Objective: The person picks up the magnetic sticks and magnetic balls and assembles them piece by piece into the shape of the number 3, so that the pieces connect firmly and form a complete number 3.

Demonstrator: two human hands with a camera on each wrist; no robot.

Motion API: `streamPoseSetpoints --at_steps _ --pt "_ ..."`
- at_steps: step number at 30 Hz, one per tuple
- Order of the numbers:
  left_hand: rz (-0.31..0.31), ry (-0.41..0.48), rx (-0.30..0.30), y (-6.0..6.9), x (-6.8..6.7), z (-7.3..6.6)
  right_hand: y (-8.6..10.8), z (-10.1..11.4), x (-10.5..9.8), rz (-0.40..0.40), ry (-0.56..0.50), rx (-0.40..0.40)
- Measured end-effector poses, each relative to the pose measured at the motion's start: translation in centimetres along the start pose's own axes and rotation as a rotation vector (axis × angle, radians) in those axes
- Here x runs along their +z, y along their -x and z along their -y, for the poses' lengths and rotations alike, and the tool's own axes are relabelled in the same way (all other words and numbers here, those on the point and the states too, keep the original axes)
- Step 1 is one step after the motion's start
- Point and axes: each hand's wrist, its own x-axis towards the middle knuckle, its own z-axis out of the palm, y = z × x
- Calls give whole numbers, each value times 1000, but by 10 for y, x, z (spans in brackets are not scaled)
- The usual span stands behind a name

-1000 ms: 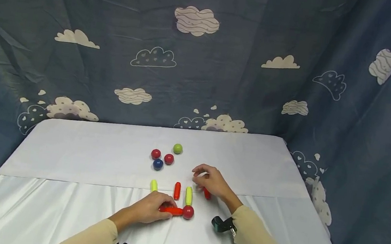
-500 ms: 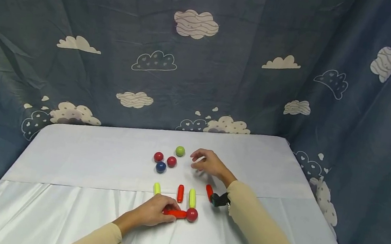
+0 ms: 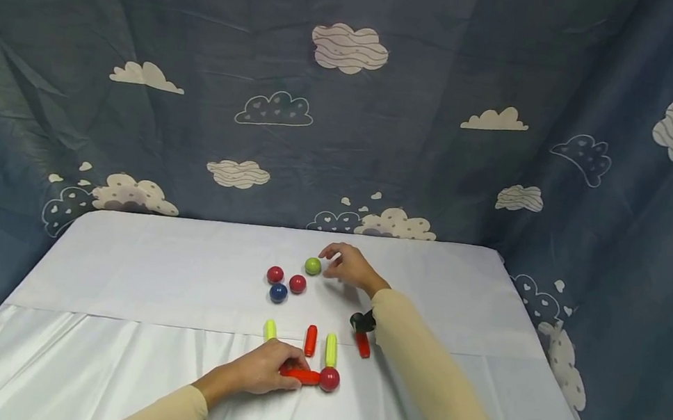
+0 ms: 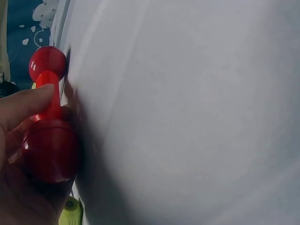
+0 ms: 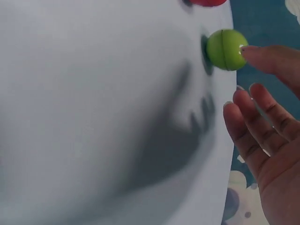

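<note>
My left hand (image 3: 269, 368) pinches a red stick (image 3: 302, 376) low over the white cloth. One red ball (image 3: 329, 379) sits at its right end; in the left wrist view a second red ball (image 4: 51, 152) sits at the other end, inside the hand. A yellow-green stick (image 3: 331, 351) stretches back from the right-hand ball; whether it is joined cannot be told. Another yellow-green stick (image 3: 270, 329) shows behind the left hand. My right hand (image 3: 352, 266), fingers loosely bent, is beside a green ball (image 3: 313, 267). In the right wrist view its thumb or finger tip overlaps the green ball (image 5: 227, 49).
Two loose red balls (image 3: 297, 284) and a blue ball (image 3: 279, 292) lie left of the green one. A loose red stick (image 3: 310, 341) lies mid-table; another red stick (image 3: 362, 345) lies under the right wrist. A cloud-patterned curtain (image 3: 383, 139) hangs behind the table.
My right hand has moved away from the red stick on the right, forward to the green ball. My left hand keeps its hold on the red stick, almost in place.
</note>
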Motion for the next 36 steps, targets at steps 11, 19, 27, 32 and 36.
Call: streamPoseSetpoints --at_steps 11,19,27,32,36 --pt "4 12 9 -3 1 -2 -17 8 5 114 173 -57" --pt "4 2 -14 -1 -2 -1 -23 14 13 137 192 -41" --pt "0 -12 -15 -2 -3 -1 -21 10 17 158 250 -27" --pt "-14 -27 -6 -4 -6 0 -21 8 15 116 241 -7" --pt "-7 -3 -13 -4 -4 0 -12 8 12 134 246 2"
